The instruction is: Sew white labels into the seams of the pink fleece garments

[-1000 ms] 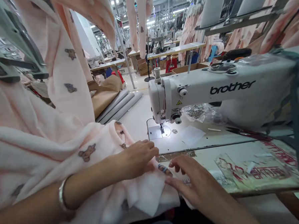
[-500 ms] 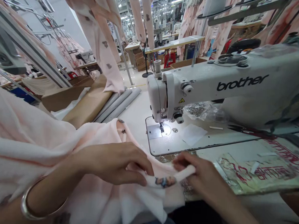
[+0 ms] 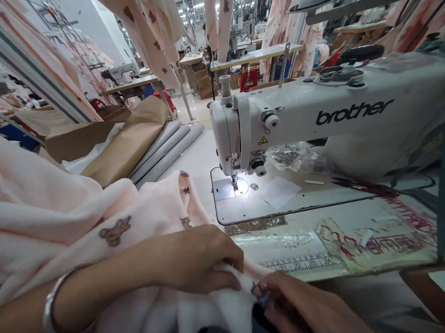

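At the bottom centre of the frame the left hand is closed down on a fold of the pink fleece garment, its fingers curled over and pressing the white fleecy edge flat. Just to its right, the right hand pinches that same edge between thumb and fingertips, right where a small coloured label peeks out; the two hands almost touch over it. The label is mostly hidden by the fingers, so I cannot read what is on it.

By my judgement the work is at the preparing stage: the label and edge are being lined up at the table's near edge, and nothing lies under the needle yet. The lit needle plate in the middle of the frame is bare, well apart from the hands, so the stitching looks still to be done.

The garment itself is soft, thick, pale pink with little brown bear prints, white on its inner face. It fills the lower left of the frame, heaped across the person's lap and arm, with one end lying on the table toward the machine. A silver bangle sits on the left wrist. The white sewing machine spans the upper right, with a printed ruler strip on the table before it.
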